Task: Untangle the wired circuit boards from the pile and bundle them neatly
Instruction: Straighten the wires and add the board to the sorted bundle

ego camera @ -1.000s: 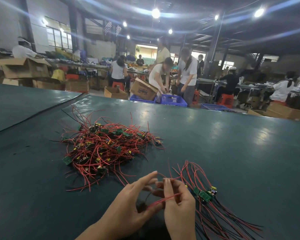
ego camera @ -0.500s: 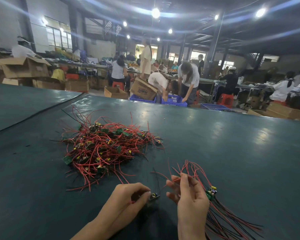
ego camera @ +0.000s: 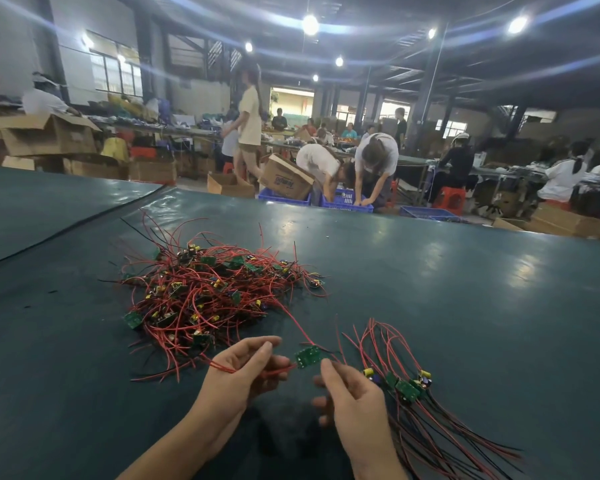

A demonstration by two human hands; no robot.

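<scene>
- Clearly, most of the work lies ahead: on the left of the table [ego camera: 465,299], the pile [ego camera: 215,292] is a dense knot of red and black wires and many green boards, none of it sorted.
- Just below the pile, the left hand [ego camera: 246,372] pinches a red wire between thumb and fingers, and the wire leads off to the right.
- Between the hands sits one circuit board [ego camera: 307,357]. Another red wire trails from it up into the pile, so I judge it only partly freed.
- The right hand [ego camera: 352,396] is loosely curled, its index tip near that board; I cannot tell whether it grips anything.
- Farthest right, the sorted bundle [ego camera: 409,389] lies on the table: a few boards close together, wires fanning toward the near edge. No tie shows, so the bundling looks unfinished.
</scene>
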